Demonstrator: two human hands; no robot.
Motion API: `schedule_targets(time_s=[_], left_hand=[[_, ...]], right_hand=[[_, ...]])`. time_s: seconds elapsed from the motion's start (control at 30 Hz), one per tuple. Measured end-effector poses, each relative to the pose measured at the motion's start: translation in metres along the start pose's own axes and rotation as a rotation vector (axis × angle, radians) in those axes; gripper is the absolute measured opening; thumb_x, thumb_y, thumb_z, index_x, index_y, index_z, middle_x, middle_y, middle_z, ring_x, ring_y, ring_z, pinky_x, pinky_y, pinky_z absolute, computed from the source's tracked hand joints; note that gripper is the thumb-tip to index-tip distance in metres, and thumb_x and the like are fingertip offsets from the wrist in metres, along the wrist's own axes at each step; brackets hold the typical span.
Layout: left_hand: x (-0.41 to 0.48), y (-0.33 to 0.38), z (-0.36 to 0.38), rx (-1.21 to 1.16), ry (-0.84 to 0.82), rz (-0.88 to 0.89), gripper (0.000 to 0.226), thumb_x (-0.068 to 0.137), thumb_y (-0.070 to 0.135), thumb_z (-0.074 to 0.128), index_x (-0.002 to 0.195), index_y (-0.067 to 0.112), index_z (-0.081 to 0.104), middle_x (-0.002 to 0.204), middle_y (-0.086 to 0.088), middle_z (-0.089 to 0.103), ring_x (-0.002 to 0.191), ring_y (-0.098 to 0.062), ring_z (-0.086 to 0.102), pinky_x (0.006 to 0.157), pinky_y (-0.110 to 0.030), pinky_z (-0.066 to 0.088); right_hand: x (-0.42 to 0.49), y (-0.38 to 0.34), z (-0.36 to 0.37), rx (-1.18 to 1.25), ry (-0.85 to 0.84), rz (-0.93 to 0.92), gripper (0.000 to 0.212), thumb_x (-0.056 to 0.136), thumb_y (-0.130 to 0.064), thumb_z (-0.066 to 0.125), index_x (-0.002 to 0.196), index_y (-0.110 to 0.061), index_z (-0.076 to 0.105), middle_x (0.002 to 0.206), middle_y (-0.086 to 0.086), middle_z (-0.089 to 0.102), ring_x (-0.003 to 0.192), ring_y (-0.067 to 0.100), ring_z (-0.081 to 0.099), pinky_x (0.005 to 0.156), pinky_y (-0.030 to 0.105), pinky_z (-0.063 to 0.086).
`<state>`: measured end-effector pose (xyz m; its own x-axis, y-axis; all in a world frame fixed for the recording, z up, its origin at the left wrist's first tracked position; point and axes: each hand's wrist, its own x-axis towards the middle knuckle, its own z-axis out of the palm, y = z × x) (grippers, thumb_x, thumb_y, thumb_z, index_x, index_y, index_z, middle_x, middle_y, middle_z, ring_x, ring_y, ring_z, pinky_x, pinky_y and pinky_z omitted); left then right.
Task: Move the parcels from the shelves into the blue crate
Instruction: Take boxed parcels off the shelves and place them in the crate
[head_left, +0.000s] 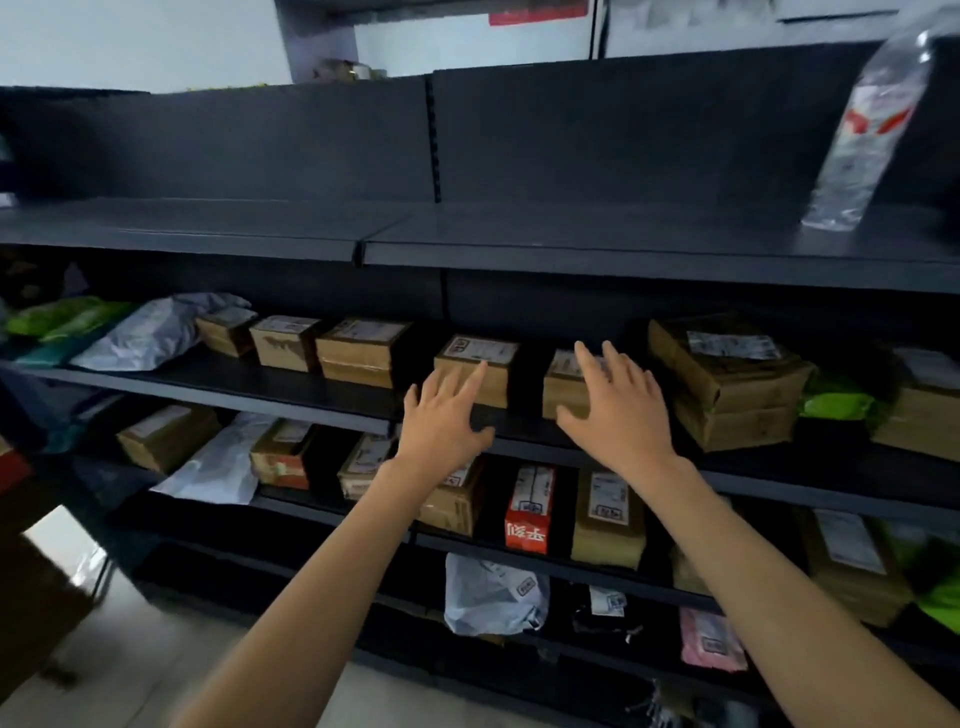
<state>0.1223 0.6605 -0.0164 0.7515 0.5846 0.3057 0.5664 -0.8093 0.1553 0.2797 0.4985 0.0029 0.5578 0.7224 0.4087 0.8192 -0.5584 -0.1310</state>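
Left hand (441, 415): fingers straight and spread, clasping nothing; the index tip lies over the front top edge of the left small box (475, 366), at 12 o'clock of the palm. Whether it touches cannot be told.
Right hand (618, 410): fingers spread apart, empty; it covers the right part of the right small box (563, 387). Contact cannot be told.
Small boxes: 2 brown cartons with white labels, side by side with a gap between them, on the middle shelf (291, 379) near frame centre.
Large box (727, 384): same shelf, at 3 o'clock of the right hand, tilted, with a label on top.
Row of 3 boxes (285, 343): same shelf, at 9 o'clock of the left hand.
Grey mailer (140, 335): at 9 o'clock of that row, with green bags (62, 317) beyond it at the frame edge.
Red carton (529, 514): upright on the shelf below, between the 2 forearms, at 6 o'clock of the small boxes.
White bag (493, 597): 1 shelf lower, at 6 o'clock of the red carton.
Pink parcel (709, 644): at 4 o'clock of the white bag.
Water bottle (867, 130): clear plastic, standing on the top shelf (519, 228) at 2 o'clock of the frame.
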Motion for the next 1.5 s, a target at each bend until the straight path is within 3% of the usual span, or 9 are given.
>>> schedule_targets(time_s=[0.37, 0.47, 0.63, 0.8, 0.97, 1.17, 1.3, 1.43, 1.5], left_hand=[[0.125, 0.048, 0.074, 0.008, -0.048, 0.173, 0.092, 0.084, 0.048, 0.061, 0.154, 0.033, 0.003, 0.16, -0.005, 0.017, 0.148, -0.029, 0.008, 0.117, -0.056, 0.015], [0.144, 0.032, 0.091, 0.06, -0.098, 0.145, 0.099, 0.084, 0.044, 0.064, 0.154, 0.032, -0.006, 0.162, -0.009, 0.005, 0.148, -0.032, 0.003, 0.116, -0.06, 0.013], [0.188, -0.013, 0.104, 0.194, -0.259, 0.006, 0.111, 0.082, 0.058, 0.062, 0.15, 0.032, -0.023, 0.159, -0.01, -0.025, 0.147, -0.034, -0.019, 0.114, -0.066, 0.0], [0.208, -0.074, 0.115, 0.154, -0.341, 0.053, 0.116, 0.075, 0.065, 0.068, 0.152, 0.035, -0.013, 0.161, -0.003, -0.017, 0.147, -0.032, -0.018, 0.11, -0.07, 0.005], [0.213, -0.085, 0.126, 0.077, -0.228, 0.183, 0.104, 0.072, 0.061, 0.071, 0.152, 0.039, 0.008, 0.161, 0.003, 0.01, 0.148, -0.028, 0.001, 0.104, -0.061, 0.035], [0.227, -0.042, 0.135, 0.056, -0.148, 0.371, 0.106, 0.072, 0.062, 0.07, 0.153, 0.04, 0.006, 0.162, 0.002, 0.011, 0.148, -0.031, 0.002, 0.105, -0.057, 0.037], [0.222, -0.006, 0.132, 0.005, -0.096, 0.52, 0.108, 0.064, 0.06, 0.078, 0.153, 0.037, 0.02, 0.16, -0.003, 0.02, 0.147, -0.036, 0.011, 0.096, -0.06, 0.04], [0.192, 0.046, 0.128, -0.1, -0.135, 0.657, 0.107, 0.065, 0.058, 0.078, 0.151, 0.041, 0.018, 0.162, 0.0, 0.012, 0.147, -0.031, 0.005, 0.102, -0.06, 0.033], [0.166, 0.076, 0.124, -0.161, -0.116, 0.756, 0.108, 0.06, 0.057, 0.081, 0.15, 0.039, 0.025, 0.16, -0.003, 0.02, 0.146, -0.033, 0.012, 0.097, -0.061, 0.037]], right_hand=[[0.048, 0.091, 0.042, -0.056, -0.064, 0.203, 0.085, 0.087, -0.059, 0.052, 0.154, -0.031, 0.007, 0.159, 0.009, 0.021, 0.141, 0.034, 0.03, 0.108, 0.047, 0.034], [0.057, 0.098, 0.057, -0.033, -0.095, 0.22, 0.088, 0.085, -0.06, 0.054, 0.154, -0.033, 0.007, 0.159, 0.009, 0.02, 0.141, 0.033, 0.029, 0.106, 0.046, 0.038], [0.088, 0.094, 0.095, -0.021, -0.238, 0.193, 0.101, 0.082, -0.065, 0.058, 0.153, -0.036, -0.007, 0.163, 0.007, -0.007, 0.149, 0.032, -0.005, 0.119, 0.053, 0.013], [0.113, 0.083, 0.127, -0.057, -0.404, 0.214, 0.109, 0.08, -0.064, 0.063, 0.149, -0.042, -0.02, 0.159, 0.002, -0.029, 0.145, 0.033, -0.026, 0.118, 0.058, 0.005], [0.124, 0.069, 0.144, -0.078, -0.345, 0.239, 0.092, 0.088, -0.055, 0.06, 0.151, -0.045, -0.006, 0.164, -0.001, -0.01, 0.149, 0.031, -0.014, 0.112, 0.052, 0.03], [0.11, 0.069, 0.136, -0.137, -0.229, 0.349, 0.084, 0.089, -0.057, 0.057, 0.152, -0.047, 0.002, 0.164, -0.006, -0.002, 0.15, 0.028, -0.011, 0.107, 0.048, 0.04], [0.067, 0.074, 0.107, -0.207, -0.075, 0.428, 0.084, 0.078, -0.049, 0.073, 0.15, -0.038, 0.03, 0.158, 0.005, 0.03, 0.147, 0.036, 0.017, 0.087, 0.05, 0.054], [-0.002, 0.074, 0.07, -0.304, 0.003, 0.555, 0.083, 0.073, -0.048, 0.078, 0.145, -0.032, 0.041, 0.15, 0.008, 0.041, 0.143, 0.039, 0.028, 0.083, 0.047, 0.055], [-0.046, 0.074, 0.051, -0.333, 0.067, 0.632, 0.084, 0.066, -0.045, 0.083, 0.141, -0.029, 0.047, 0.147, 0.009, 0.045, 0.141, 0.041, 0.032, 0.082, 0.047, 0.056]])
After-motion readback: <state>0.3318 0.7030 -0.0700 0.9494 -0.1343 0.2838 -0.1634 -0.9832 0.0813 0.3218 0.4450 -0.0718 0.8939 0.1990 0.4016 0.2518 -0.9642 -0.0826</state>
